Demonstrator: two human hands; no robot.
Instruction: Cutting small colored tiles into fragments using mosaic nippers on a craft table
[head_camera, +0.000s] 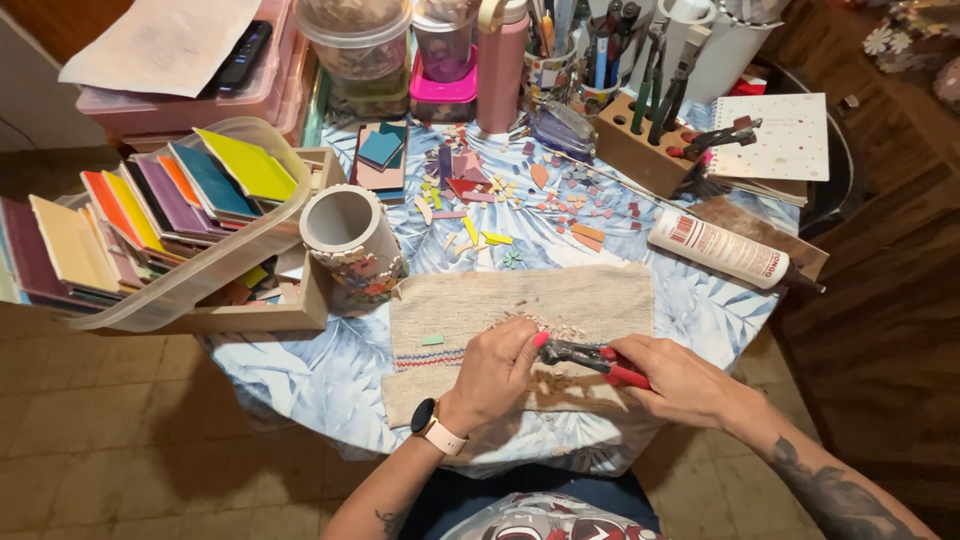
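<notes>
Near the table's front edge, on a beige woven cloth (520, 300) spread over the leaf-patterned tablecloth (330, 370), the person's two hands meet. The right hand (680, 380) has its fingers wrapped tight around the red handles of a pair of tile nippers (590, 358), whose dark head points left toward the left hand (500, 365). That hand's fingers are pinched together at the tool's tip, seemingly on a small pink tile piece (541, 340), though I cannot tell how much of it they grip. Pale chips (545, 325) lie scattered on the cloth just beyond the knuckles, so the cloth looks placed to catch them. Toward the left edge a clear tub (240, 245) keeps coloured tiles standing on edge in rows, easy to flick through, and beside it a grey cylinder (350, 240), partly covered in mosaic, rests tilted against a wooden tray (300, 315). Loose coloured fragments (500, 195) spread across the middle, a white glue bottle (720, 248) lies on its side toward the right edge, and a wooden block (640, 145) at the back holds tools upright.
</notes>
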